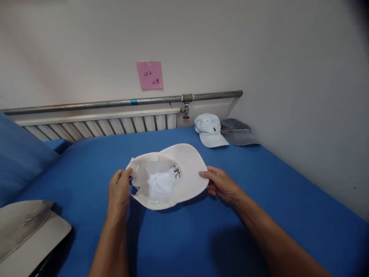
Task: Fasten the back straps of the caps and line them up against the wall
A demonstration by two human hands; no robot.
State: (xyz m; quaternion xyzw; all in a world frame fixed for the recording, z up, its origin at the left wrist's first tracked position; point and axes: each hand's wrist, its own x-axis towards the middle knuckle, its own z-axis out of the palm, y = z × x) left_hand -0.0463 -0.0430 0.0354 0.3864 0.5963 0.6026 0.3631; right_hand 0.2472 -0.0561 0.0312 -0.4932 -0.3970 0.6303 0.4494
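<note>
A white baseball cap (188, 173) is held above the blue surface with its hollow underside turned toward me. The brim points right, and dark stitching and a small label show inside. My left hand (119, 186) grips the back edge by the strap opening, fingers closed. On the other side, my right hand (220, 182) pinches the tip of the brim, thumb on the near face and fingers behind. Part of the left fingers is hidden behind the cap's edge.
A pale cap with a dark emblem (210, 130) and a grey cap (238, 132) sit at the back right of the blue surface (248, 165). A beige cap (34, 231) lies front left. Behind are a radiator (115, 125), a pipe with a valve, and a pink note (150, 75).
</note>
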